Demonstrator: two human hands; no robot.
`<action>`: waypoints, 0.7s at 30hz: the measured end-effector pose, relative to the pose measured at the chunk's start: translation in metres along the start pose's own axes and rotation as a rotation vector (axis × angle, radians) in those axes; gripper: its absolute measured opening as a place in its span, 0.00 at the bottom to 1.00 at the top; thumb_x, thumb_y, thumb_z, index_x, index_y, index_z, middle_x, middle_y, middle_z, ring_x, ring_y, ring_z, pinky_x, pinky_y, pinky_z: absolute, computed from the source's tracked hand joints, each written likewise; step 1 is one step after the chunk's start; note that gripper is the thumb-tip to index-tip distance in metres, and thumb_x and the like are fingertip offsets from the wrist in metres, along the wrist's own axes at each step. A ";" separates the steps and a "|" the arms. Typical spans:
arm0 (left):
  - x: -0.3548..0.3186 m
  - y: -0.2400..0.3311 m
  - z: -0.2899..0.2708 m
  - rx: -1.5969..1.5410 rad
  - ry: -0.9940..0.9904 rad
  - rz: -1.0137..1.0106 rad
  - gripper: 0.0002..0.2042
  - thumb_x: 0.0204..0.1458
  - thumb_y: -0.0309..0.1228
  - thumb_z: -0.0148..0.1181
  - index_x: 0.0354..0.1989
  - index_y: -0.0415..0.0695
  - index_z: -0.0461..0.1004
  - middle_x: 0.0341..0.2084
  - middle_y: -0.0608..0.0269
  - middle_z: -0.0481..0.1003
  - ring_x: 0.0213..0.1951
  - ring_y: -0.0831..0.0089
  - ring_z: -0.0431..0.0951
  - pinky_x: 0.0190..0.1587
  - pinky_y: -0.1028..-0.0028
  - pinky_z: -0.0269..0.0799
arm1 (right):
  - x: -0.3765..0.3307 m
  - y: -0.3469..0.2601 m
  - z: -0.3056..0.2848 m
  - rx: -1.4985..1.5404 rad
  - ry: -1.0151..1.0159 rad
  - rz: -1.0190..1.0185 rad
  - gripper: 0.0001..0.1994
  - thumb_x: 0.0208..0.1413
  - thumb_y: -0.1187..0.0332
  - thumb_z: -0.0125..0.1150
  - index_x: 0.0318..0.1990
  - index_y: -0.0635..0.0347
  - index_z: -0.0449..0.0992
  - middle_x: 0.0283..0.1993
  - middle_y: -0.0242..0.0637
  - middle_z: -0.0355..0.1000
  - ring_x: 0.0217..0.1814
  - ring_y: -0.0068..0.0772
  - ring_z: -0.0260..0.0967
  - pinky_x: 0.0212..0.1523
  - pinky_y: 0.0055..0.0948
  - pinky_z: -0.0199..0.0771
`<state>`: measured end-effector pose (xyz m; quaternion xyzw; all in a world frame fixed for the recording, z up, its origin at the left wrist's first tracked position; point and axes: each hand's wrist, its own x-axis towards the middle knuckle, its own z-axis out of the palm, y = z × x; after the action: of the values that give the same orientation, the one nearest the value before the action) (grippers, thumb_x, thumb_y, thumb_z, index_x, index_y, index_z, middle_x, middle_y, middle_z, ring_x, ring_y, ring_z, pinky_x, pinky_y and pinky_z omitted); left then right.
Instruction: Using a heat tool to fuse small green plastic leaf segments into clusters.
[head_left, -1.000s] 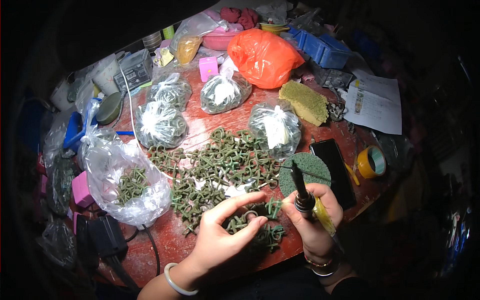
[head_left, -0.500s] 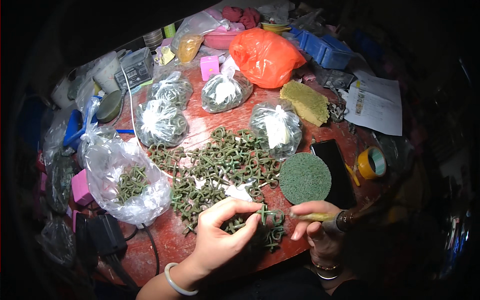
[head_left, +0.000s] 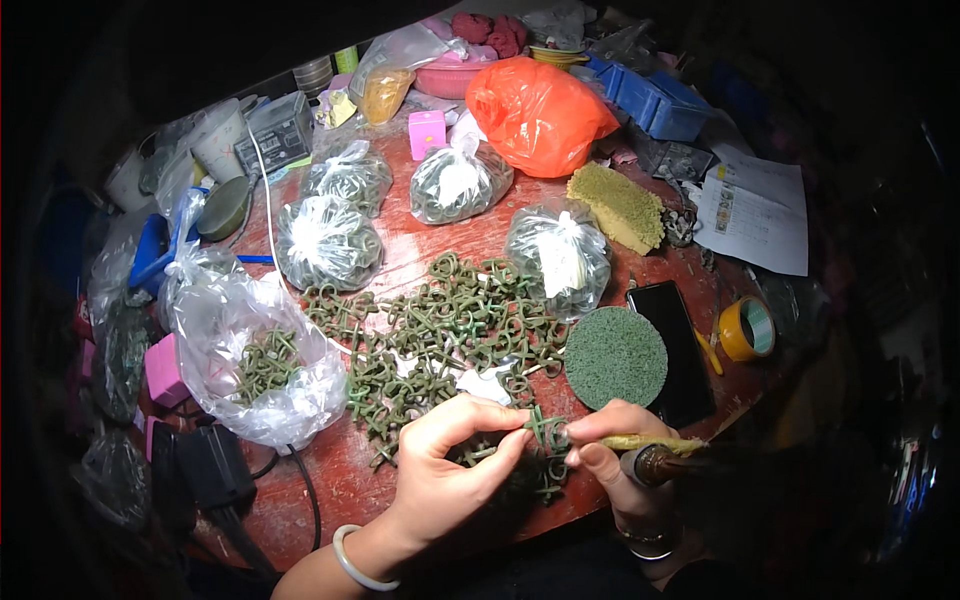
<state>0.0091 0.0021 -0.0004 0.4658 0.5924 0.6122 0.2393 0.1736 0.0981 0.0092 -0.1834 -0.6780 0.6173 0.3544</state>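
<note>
Green piece sits pinched in the left hand, thumb and forefinger clamped on it, at the near side of a red table; the right hand, just right, grips a slim yellow tool; similar pieces lie heaped farther off, left of a green disc

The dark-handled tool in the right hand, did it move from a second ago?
Yes, the dark-handled tool went down and rightward in the view: first it covered part of the green round pad, now it's below.
</note>
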 end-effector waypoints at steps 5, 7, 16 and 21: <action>-0.002 -0.001 -0.002 0.022 0.029 0.005 0.07 0.43 0.17 0.65 0.32 0.36 0.78 0.30 0.58 0.78 0.35 0.72 0.77 0.41 0.75 0.71 | 0.001 -0.001 -0.004 -0.035 -0.062 0.071 0.07 0.52 0.76 0.64 0.39 0.65 0.77 0.32 0.35 0.75 0.28 0.20 0.69 0.28 0.20 0.67; -0.001 -0.002 -0.001 0.006 0.027 -0.004 0.07 0.43 0.16 0.65 0.32 0.36 0.77 0.30 0.59 0.78 0.35 0.72 0.77 0.41 0.75 0.71 | -0.004 0.000 -0.005 0.134 -0.058 0.113 0.06 0.54 0.76 0.62 0.39 0.66 0.76 0.33 0.36 0.75 0.29 0.19 0.70 0.29 0.19 0.69; 0.000 0.001 -0.001 -0.113 -0.089 -0.123 0.06 0.46 0.21 0.65 0.34 0.37 0.79 0.31 0.61 0.79 0.35 0.76 0.78 0.41 0.77 0.72 | 0.011 0.008 0.005 -0.226 0.097 -0.116 0.15 0.45 0.83 0.66 0.43 0.67 0.73 0.38 0.40 0.75 0.39 0.25 0.75 0.41 0.20 0.74; 0.006 0.012 -0.010 -0.639 -0.257 -0.693 0.16 0.54 0.31 0.61 0.50 0.41 0.72 0.32 0.66 0.77 0.32 0.85 0.75 0.26 0.86 0.65 | 0.015 0.001 0.000 -0.237 0.064 -0.118 0.12 0.49 0.81 0.64 0.42 0.66 0.74 0.38 0.42 0.76 0.39 0.26 0.76 0.41 0.22 0.75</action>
<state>0.0015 -0.0001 0.0137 0.2163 0.4604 0.5853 0.6314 0.1635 0.1081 0.0123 -0.2035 -0.7440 0.5050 0.3875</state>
